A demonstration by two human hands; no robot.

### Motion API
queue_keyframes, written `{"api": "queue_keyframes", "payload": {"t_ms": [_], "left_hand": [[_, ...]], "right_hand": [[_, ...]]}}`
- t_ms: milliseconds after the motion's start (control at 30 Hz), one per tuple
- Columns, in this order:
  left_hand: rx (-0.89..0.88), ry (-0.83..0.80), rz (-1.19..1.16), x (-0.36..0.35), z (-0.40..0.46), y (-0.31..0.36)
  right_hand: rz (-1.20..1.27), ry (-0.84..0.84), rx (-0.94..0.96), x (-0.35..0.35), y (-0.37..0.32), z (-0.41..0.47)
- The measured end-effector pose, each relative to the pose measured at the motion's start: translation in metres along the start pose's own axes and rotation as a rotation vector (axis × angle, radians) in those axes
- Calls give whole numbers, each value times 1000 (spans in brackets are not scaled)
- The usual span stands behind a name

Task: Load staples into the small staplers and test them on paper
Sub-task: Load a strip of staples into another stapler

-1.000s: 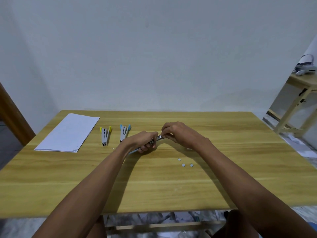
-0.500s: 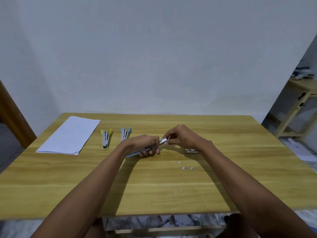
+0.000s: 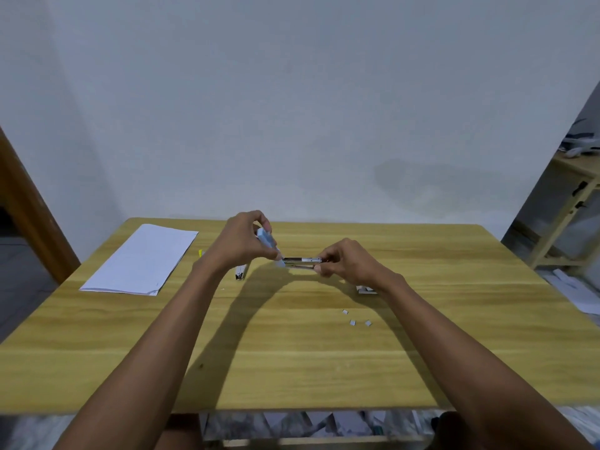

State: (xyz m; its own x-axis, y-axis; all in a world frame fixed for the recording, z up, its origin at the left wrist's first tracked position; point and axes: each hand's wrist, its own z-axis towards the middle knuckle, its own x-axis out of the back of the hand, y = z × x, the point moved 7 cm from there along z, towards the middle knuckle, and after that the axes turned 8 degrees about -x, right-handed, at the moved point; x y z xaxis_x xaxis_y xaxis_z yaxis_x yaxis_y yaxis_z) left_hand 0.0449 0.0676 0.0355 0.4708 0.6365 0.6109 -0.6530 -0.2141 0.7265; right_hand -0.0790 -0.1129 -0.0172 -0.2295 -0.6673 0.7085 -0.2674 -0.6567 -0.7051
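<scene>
A small light-blue stapler (image 3: pixel 267 239) hangs opened above the wooden table (image 3: pixel 292 352). My left hand (image 3: pixel 238 243) grips its blue lid, tilted up and back. My right hand (image 3: pixel 347 264) pinches the far end of its metal staple channel (image 3: pixel 302 260), which lies level between the hands. Another small stapler (image 3: pixel 240 272) shows partly behind my left wrist, and a yellow tip (image 3: pixel 200 253) of one more peeks out beside it. A white sheet of paper (image 3: pixel 143 259) lies at the back left. Three loose staple pieces (image 3: pixel 354 319) lie under my right forearm.
A small white staple box (image 3: pixel 367 290) is partly hidden under my right wrist. A brown door frame (image 3: pixel 29 206) stands at the left. A light wooden bench (image 3: pixel 574 196) with things on top stands at the right, with papers on the floor.
The hands have lifted off the table. My left hand swung the blue lid up and back, opening the stapler, while the right hand kept hold of the metal channel's end.
</scene>
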Motion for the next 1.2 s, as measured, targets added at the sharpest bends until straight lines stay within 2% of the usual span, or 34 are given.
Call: {"api": "queue_keyframes", "payload": {"t_ms": [67, 133, 233, 367, 500, 633, 733, 833, 900, 1033, 1133, 1200], "left_hand": [[-22, 73, -103, -8, -5, 2], [-64, 72, -147, -24, -7, 3], [-68, 38, -19, -48, -6, -7], [-7, -34, 151, -72, -10, -17], [-52, -46, 271, -80, -11, -4], [-72, -77, 342, -84, -11, -2], [-90, -84, 349, -84, -10, 1], [-162, 30, 300, -85, -7, 25], [-192, 46, 222, -98, -5, 42], [-81, -137, 126, -153, 4, 57], [52, -144, 108, -176, 11, 48], [143, -165, 6, -189, 11, 42]], "right_hand": [[-3, -2, -7, -2, -1, 0], [-4, 9, -7, -6, -4, 0], [18, 43, -35, -9, -6, 2], [-97, 3, -103, -18, 2, 0], [-118, 78, -137, -15, 7, -7], [-220, 73, -153, 6, 5, -10], [-221, 143, -197, 35, 18, -18], [-235, 246, -270, 61, 37, -30], [-233, 300, -335, 73, 51, -37], [-247, 345, -494, 88, 89, -57], [-239, 301, -552, 88, 104, -68], [-237, 275, -553, 85, 105, -73]]}}
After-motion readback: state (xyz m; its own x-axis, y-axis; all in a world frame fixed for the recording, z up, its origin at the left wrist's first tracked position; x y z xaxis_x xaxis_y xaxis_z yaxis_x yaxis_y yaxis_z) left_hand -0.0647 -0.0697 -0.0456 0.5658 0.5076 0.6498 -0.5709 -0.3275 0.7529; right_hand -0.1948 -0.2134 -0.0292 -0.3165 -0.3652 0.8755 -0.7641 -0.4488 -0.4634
